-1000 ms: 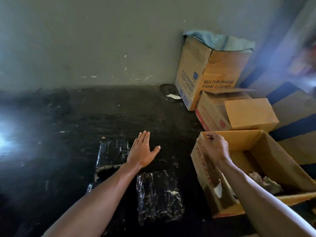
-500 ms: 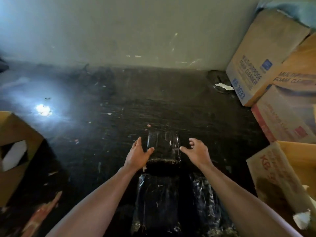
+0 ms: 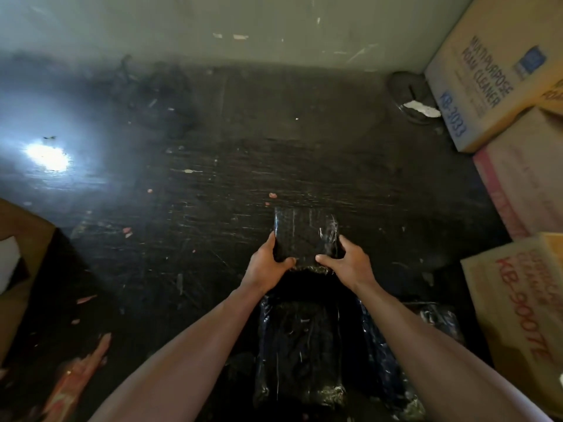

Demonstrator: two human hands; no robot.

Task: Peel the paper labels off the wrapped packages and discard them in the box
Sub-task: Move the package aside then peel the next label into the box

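A black plastic-wrapped package (image 3: 304, 233) lies on the dark floor ahead of me. My left hand (image 3: 268, 264) grips its near left corner and my right hand (image 3: 347, 263) grips its near right corner. No paper label shows on its top face. Closer to me lies a second wrapped package (image 3: 300, 354), and a third (image 3: 438, 324) sits to its right, partly hidden by my right forearm. The open cardboard box (image 3: 515, 303) with red print stands at the right edge; its inside is out of view.
Stacked cardboard boxes (image 3: 487, 74) fill the far right corner against the grey wall. A dark sandal with a white scrap (image 3: 411, 99) lies beside them. Another brown box (image 3: 18, 269) stands at the left edge. Small paper bits litter the floor.
My right hand came away from the box at the right and both hands closed on the near corners of the far package. The view swung left and down.
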